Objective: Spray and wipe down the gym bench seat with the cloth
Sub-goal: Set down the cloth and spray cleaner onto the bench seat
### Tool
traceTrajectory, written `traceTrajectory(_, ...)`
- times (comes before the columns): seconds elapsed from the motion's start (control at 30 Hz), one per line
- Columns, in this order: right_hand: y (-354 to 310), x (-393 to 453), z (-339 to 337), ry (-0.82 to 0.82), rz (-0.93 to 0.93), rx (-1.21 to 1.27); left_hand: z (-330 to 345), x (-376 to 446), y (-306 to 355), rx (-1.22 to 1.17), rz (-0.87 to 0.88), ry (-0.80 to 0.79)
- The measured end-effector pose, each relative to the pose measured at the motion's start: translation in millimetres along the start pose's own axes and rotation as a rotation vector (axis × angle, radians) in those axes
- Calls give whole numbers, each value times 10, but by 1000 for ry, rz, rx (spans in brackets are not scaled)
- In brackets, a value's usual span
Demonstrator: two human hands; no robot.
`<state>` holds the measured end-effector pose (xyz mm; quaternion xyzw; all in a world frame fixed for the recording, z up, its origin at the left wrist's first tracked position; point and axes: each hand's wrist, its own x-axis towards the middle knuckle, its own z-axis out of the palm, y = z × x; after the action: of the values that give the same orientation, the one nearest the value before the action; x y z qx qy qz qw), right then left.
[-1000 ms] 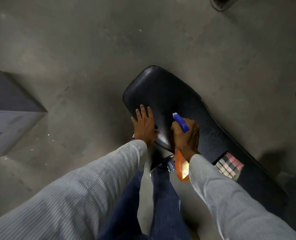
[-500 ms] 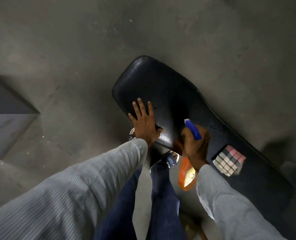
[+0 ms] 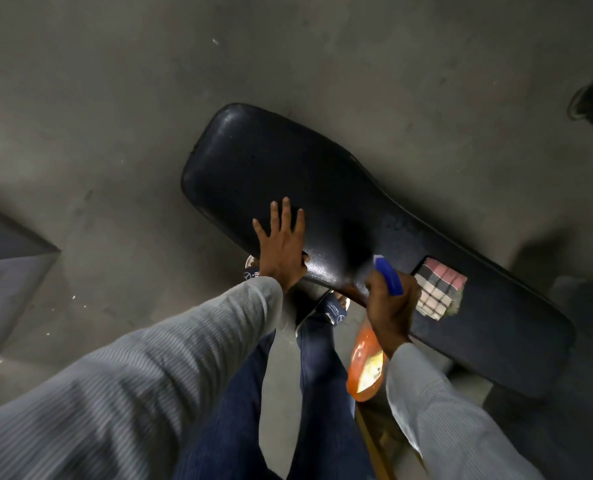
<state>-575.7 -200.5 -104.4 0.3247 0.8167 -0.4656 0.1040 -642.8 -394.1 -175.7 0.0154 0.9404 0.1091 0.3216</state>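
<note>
The right hand (image 3: pixel 390 306) has its grip closed on the orange spray bottle (image 3: pixel 366 367), lower centre. The checked cloth (image 3: pixel 439 292) lies just right of it on the bench seat (image 3: pixel 288 161), whose long axis runs upper left to lower right. The left hand (image 3: pixel 283 247) rests flat and open on the seat, farther from the cloth.

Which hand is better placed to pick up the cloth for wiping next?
Probably the left hand: it lies open on the bench seat. The right hand, though beside the checked cloth, grips the spray bottle.

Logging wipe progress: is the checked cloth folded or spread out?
Folded. The checked cloth lies as a compact rectangle with layered edges on the bench seat, untouched by either hand.
</note>
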Motion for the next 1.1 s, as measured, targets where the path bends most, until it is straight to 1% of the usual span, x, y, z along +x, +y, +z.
traceTrajectory(0.07, -15, -26, -16, 11, -15, 11, -34, -54, 59, -48, 2, -8)
traceTrajectory(0.13, -77, -20, 5, 30, -35, 14, -28, -119, 109, -131, 73, -27)
traceTrajectory(0.23, -155, 5, 55, 32, -52, -13, 8, -298, 219, -433, 225, -47)
traceTrajectory(0.3, -179, 28, 87, 21, -37, -21, 35, -405, 334, -597, 260, -177)
traceTrajectory(0.37, -249, 48, 91, 30, -30, -28, 6, -477, 461, -747, 301, -374)
traceTrajectory(0.43, -312, 70, 81, 45, -49, -33, -55, -525, 564, -797, 343, -501)
traceTrajectory(0.47, -336, 67, 80, 48, -56, -44, -103, -545, 618, -783, 347, -507)
traceTrajectory(0.5, -348, 55, 83, 52, -65, -75, -141, -555, 674, -764, 339, -465)
traceTrajectory(0.57, -371, 3, 97, 62, -105, -170, -233, -521, 743, -667, 275, -317)
traceTrajectory(0.63, -388, -64, 100, 39, -156, -233, -306, -473, 728, -569, 288, -240)
traceTrajectory(0.73, -388, -109, 42, -82, -137, -144, -412, -431, 630, -470, 358, -177)
traceTrajectory(0.8, -377, -103, 3, -99, -133, -108, -442, -426, 557, -443, 374, -134)
traceTrajectory(0.87, -376, -83, 18, -110, -139, -88, -443, -450, 486, -423, 432, -88)
traceTrajectory(0.9, -373, -71, 43, -137, -140, -84, -439, -468, 451, -425, 462, -71)
traceTrajectory(0.93, -376, -66, 68, -184, -141, -78, -459, -495, 413, -458, 455, -69)
traceTrajectory(1.03, -405, -82, 83, -369, -173, -26, -553, -535, 286, -624, 384, -96)
traceTrajectory(1.1, -375, -78, 43, -456, -183, 20, -595, -559, 195, -649, 353, -22)
